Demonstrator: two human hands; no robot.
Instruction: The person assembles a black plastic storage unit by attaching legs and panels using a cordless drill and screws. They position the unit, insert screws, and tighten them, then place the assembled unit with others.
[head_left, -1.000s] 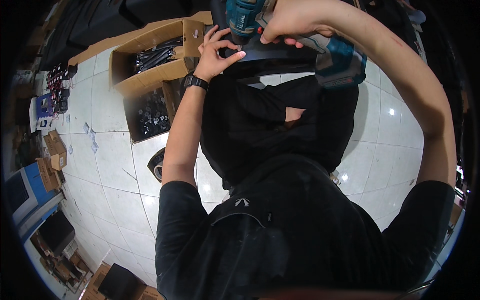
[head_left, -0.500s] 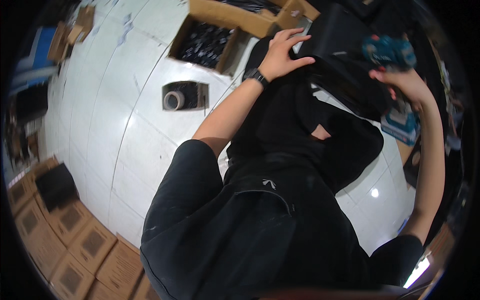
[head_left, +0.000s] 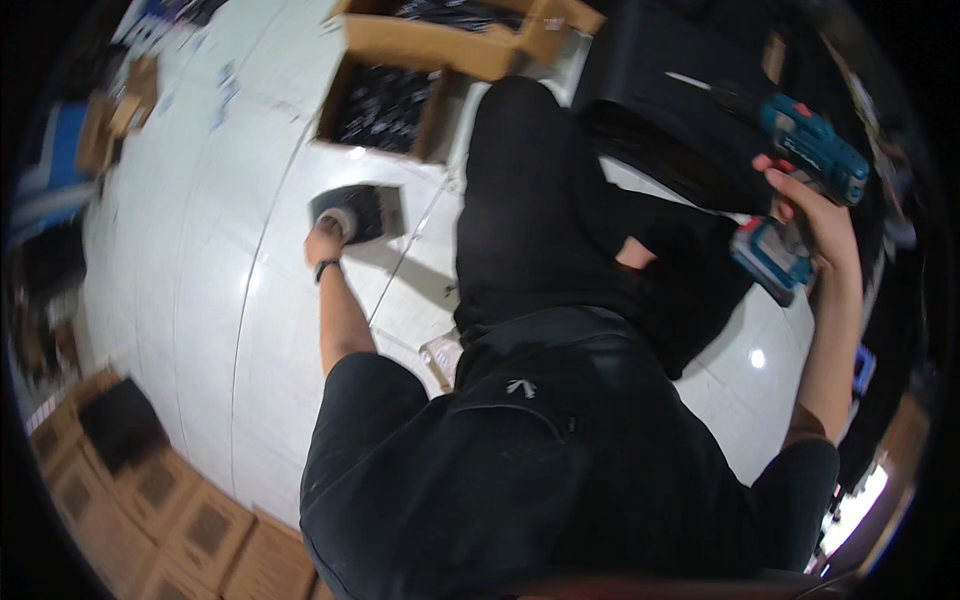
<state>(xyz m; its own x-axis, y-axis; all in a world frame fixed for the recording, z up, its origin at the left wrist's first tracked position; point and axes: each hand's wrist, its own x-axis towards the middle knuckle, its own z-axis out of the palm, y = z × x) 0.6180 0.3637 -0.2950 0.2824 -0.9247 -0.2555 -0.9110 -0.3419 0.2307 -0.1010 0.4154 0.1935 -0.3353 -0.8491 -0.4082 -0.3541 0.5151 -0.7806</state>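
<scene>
In my right hand (head_left: 822, 222) is a teal and black cordless drill (head_left: 812, 145), held by its grip. Its long bit (head_left: 688, 80) points left over a large black boxy object (head_left: 640, 65) in front of my legs. My left hand (head_left: 324, 246) is down on the left at a small open box (head_left: 391, 212) on the floor. Its fingers are drawn together at the pale ring (head_left: 346, 218) standing at that box's near left corner. Whether they pinch something there is hidden by blur.
Beyond the small box stands a carton of black pieces (head_left: 385, 108), with a larger carton (head_left: 430, 45) behind it. Brown printed cartons (head_left: 205, 525) line the lower left, a black block (head_left: 123, 425) on top. A small pale packet (head_left: 441, 358) lies by my left hip.
My left hand has left the black object and gone down left to the ring by the small box. The drill has tilted, its bit now showing over the black object. The whole view has shifted slightly.
</scene>
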